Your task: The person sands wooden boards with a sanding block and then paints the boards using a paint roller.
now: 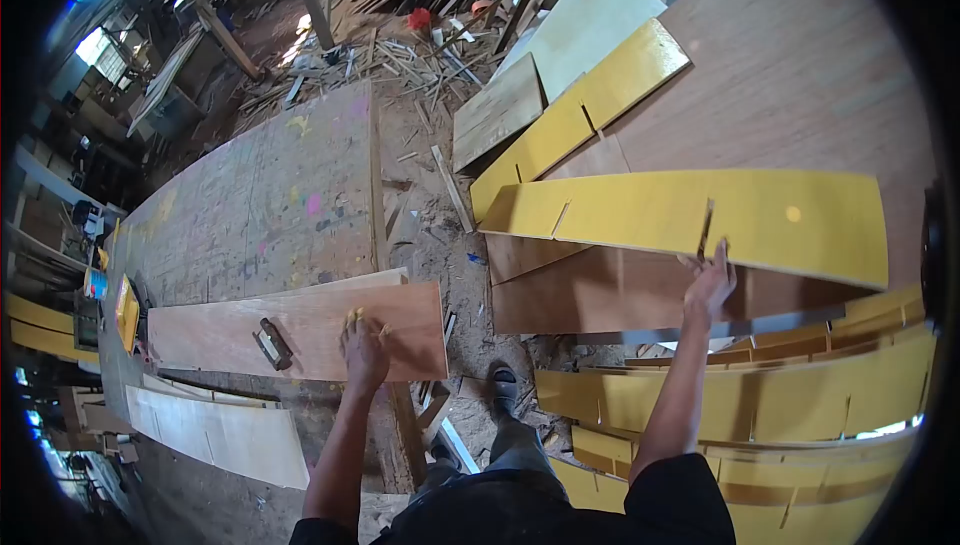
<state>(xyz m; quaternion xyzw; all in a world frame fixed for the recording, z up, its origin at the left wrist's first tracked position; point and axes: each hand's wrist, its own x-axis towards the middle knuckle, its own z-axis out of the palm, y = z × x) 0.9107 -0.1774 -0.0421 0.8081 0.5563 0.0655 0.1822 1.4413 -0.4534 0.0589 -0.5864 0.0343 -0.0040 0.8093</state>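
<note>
My left hand (365, 353) rests on a bare reddish-brown plank (220, 330) on the workbench, fingers extended, with yellow on the fingertips. A small dark hand plane (271, 344) lies on that plank, left of the hand. On the other side, my right hand (710, 283) grips the near edge of a long yellow slotted board (820, 215), beside one of its slots. This board lies across another yellow slotted board (640, 60) and casts a shadow on the brown sheet below.
The stained workbench (270, 195) spans the left. A pale slotted board (215, 435) lies nearer me. Several yellow slotted boards (700, 410) are at lower right. A large brown plywood sheet (800, 65) fills the upper right. Wood scraps (420, 65) litter the floor.
</note>
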